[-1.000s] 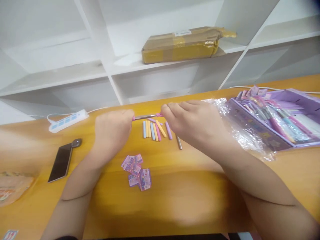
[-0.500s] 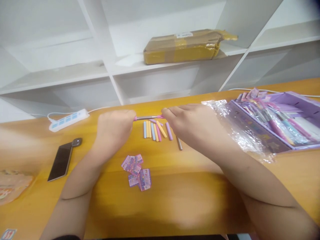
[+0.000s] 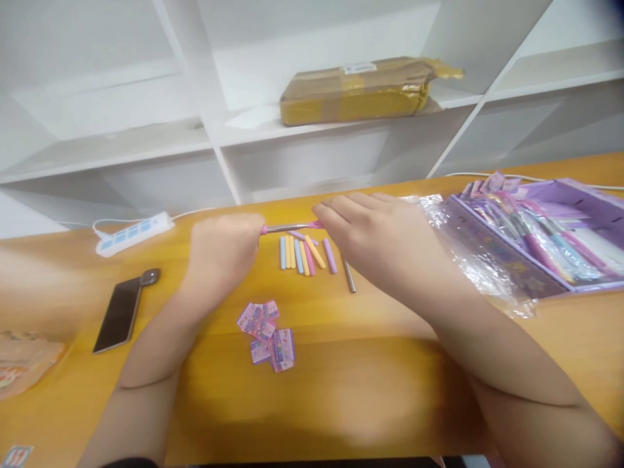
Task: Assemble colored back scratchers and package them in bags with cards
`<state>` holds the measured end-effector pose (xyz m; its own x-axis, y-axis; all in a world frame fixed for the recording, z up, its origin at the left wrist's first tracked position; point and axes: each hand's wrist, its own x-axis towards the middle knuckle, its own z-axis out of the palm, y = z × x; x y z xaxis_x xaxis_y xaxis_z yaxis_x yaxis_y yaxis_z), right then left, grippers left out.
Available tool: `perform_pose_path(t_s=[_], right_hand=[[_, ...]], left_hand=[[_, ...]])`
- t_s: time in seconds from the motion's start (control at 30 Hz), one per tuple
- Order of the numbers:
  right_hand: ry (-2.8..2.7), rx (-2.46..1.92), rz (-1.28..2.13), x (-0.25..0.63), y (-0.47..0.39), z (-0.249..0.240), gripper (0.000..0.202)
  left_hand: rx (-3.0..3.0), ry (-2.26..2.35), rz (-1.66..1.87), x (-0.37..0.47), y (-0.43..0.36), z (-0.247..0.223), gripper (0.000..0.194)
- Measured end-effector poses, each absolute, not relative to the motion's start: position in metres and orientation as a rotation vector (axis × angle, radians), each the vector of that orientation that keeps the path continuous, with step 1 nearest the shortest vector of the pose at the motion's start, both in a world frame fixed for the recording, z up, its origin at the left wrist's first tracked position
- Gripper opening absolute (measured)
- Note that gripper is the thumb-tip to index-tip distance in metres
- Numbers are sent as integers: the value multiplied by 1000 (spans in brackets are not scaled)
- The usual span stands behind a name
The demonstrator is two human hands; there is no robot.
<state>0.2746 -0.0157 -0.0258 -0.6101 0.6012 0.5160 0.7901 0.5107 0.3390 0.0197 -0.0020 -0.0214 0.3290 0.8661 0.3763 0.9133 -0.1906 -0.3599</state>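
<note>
A thin silver rod with pink ends (image 3: 288, 228) spans the gap between my hands. My left hand (image 3: 225, 246) is closed in a fist around its left end. The right end is gripped by my right hand (image 3: 373, 237), whose fingertips are hidden beneath it. Just below the rod lie several blue, yellow, pink and purple sticks (image 3: 301, 255) on the wooden table (image 3: 341, 403). A second silver rod (image 3: 350, 276) rests under the edge of my right hand. Several small purple cards (image 3: 268, 335) overlap nearer to me.
On the right, a purple box (image 3: 517, 260) holds wrapped items, with clear plastic (image 3: 492, 279) beside it. A phone (image 3: 117, 315) and a power strip (image 3: 135, 234) lie left. A taped carton (image 3: 355, 94) sits on the shelf behind.
The fingers of my right hand have shifted slightly upward and spread a little on the rod's right end. My left hand is almost unmoved.
</note>
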Motion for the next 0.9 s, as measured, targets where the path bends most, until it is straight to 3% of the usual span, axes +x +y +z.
perform_pose_path(t_s=[0.13, 0.73, 0.9], right_hand=[[-2405, -1048, -860, 276, -14, -28, 24], [-2465, -1093, -730, 276, -12, -25, 28], [-2372, -1053, -713, 275, -10, -25, 38]], left_hand=[[-2071, -1549, -154, 18, -2, -21, 33], [-2113, -1611, -164, 20, -3, -19, 33], [-2113, -1592, -169, 20, -2, -18, 33]])
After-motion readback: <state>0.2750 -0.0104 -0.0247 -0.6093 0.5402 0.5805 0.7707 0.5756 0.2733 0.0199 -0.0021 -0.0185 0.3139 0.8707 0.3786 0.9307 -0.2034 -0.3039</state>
